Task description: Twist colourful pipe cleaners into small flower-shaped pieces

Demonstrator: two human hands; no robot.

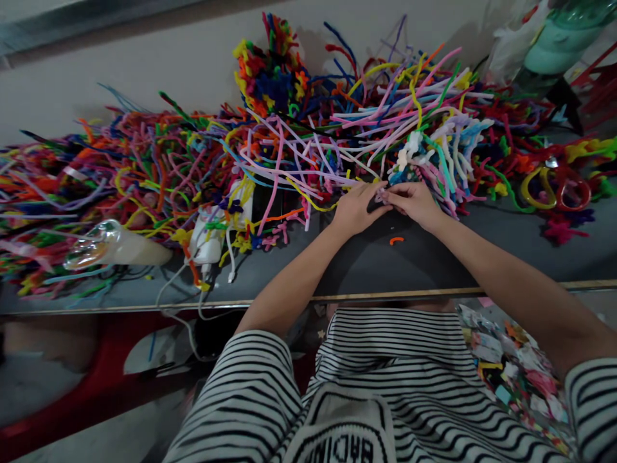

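A small pale purple pipe cleaner piece [380,193] is pinched between my two hands over the dark table. My left hand [357,207] grips it from the left, thumb and fingers closed together. From the right, my right hand [415,202] holds its other side between thumb and forefinger. The fingers partly cover the piece, so its full shape is hidden. Just beyond my hands rises a big heap of colourful pipe cleaners [289,151]. A short orange pipe cleaner scrap [396,240] lies on the table below my hands.
Scissors with yellow and red handles [542,190] lie at the right. On the left are a power strip [207,241] with cables and a clear plastic bottle [139,247]. A teal container [559,42] stands back right. The table's front edge [385,295] runs before my body.
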